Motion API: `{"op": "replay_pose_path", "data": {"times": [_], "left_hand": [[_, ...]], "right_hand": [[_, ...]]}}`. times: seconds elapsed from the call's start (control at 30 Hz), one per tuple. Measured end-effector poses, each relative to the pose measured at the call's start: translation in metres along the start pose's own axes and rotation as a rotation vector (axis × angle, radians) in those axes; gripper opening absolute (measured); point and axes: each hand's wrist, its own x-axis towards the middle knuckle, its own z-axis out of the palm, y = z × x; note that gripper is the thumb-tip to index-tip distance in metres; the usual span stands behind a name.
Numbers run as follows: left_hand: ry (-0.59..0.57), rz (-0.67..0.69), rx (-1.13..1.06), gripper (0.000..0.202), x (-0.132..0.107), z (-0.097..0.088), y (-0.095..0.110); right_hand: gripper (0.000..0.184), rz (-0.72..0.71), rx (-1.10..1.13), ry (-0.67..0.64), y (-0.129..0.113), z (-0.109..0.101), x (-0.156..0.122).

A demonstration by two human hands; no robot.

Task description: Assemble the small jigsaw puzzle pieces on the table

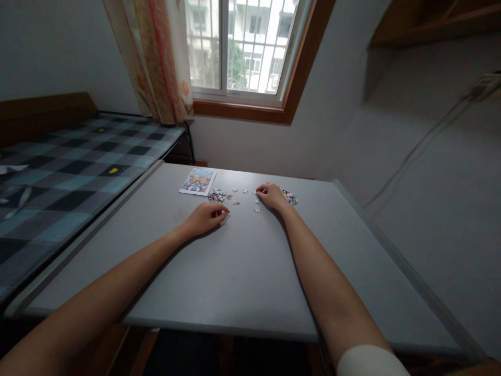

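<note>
My right hand (272, 196) is at the far part of the table, its thumb and fingertips closed at a small jigsaw puzzle piece (254, 192) close to the tabletop. Closer to me on the left, my left hand (207, 216) rests on its side with fingers curled and tips together; anything between them is too small to make out. Just beyond it is a pile of puzzle pieces (217, 196). A second pile (289, 197) is partly hidden behind my right hand. Several loose pieces lie between the hands, among them a reddish piece (236, 203) and a pale piece (257, 211).
A colourful picture sheet (198, 181) lies left of the first pile on the white table (235, 277). Along the table's left side stands a bed with a checked cover (129, 150). A wall is on the right, with a hanging cable (418, 146). A window is behind the table.
</note>
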Motion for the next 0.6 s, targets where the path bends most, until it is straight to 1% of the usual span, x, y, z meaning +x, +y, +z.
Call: {"op": "replay_pose_path", "data": {"times": [0.23,0.5,0.6], "left_hand": [[0.002,0.010,-0.004,0.027,0.0001,0.0009,-0.0014],[0.007,0.009,-0.005,0.025,0.0000,0.0000,0.0014],[0.006,0.007,-0.010,0.026,0.0006,-0.0008,0.0023]], "right_hand": [[0.016,-0.001,0.029,0.018,-0.0007,-0.0020,-0.0012],[0.017,0.007,0.034,0.015,0.0009,-0.0004,-0.0008],[0.019,0.033,0.074,0.060,0.0014,-0.0007,0.0009]]}}
